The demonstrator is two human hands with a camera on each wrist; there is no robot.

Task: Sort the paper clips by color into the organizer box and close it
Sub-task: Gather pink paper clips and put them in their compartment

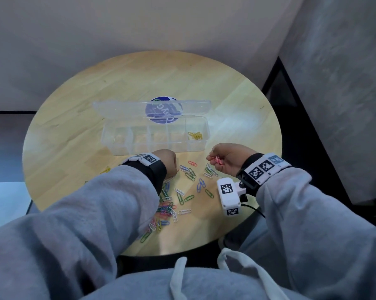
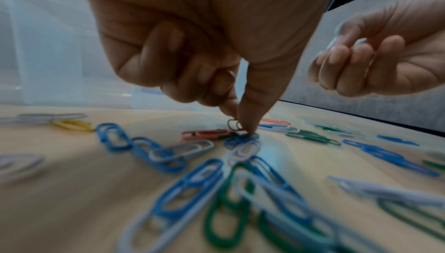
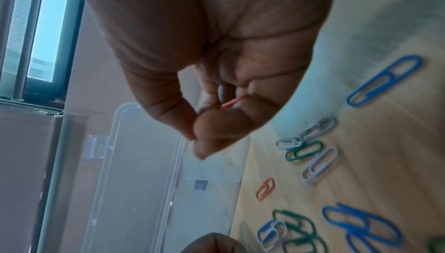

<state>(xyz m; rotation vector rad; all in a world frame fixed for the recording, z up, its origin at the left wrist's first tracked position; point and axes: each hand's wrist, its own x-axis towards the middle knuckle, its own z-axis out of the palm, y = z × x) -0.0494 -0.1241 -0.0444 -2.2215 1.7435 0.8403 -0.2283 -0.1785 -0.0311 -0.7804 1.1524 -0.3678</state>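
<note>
A clear organizer box [image 1: 117, 146] stands open mid-table, its lid [image 1: 122, 108] tipped back. Several yellow clips [image 1: 195, 135] lie in its rightmost compartment; the other compartments look bare. Loose paper clips [image 1: 179, 192] in blue, green, white and red are scattered in front of the box. My left hand [image 2: 237, 123] is down on the table, thumb and forefinger pinching a red clip [image 2: 234, 125] among blue and white ones. My right hand [image 1: 226, 159] hovers beside it, gripping a small bunch of red clips [image 1: 216, 160], which also show between its curled fingers [image 3: 231, 103]. Another red clip [image 1: 192, 163] lies between the hands.
The round wooden table [image 1: 139, 79] ends close to my lap. A blue round sticker [image 1: 163, 109] shows through the lid. A yellow clip [image 1: 106, 169] lies left of my left wrist. A white tagged camera block [image 1: 228, 195] hangs under my right wrist. A dark panel [image 1: 312, 137] flanks the right.
</note>
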